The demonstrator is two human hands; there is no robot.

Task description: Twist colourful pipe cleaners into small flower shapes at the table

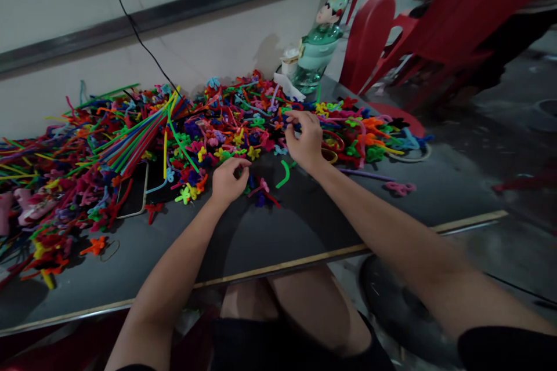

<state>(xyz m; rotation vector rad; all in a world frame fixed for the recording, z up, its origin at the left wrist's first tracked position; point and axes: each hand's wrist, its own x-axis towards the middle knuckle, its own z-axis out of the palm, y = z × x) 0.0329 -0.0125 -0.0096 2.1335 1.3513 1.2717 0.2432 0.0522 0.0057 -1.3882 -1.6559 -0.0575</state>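
Observation:
A big heap of coloured pipe cleaners and small twisted pipe-cleaner shapes [226,127] covers the back of a dark table [261,237]. My left hand [228,179] rests at the heap's front edge with its fingers curled in a pinch; what they hold is too small to make out. My right hand [307,139] reaches into the heap farther back, fingers bent and pinching among the pieces near a dark blue one. A green curved piece [285,174] lies on the table between my hands. A bundle of straight pipe cleaners [139,133] lies to the left.
A phone [133,191] lies flat at the left under loose pieces. A green bottle with a figure-shaped top [319,46] stands at the back by the wall. Red plastic chairs [413,29] stand at the right. A black cable [130,23] runs down the wall.

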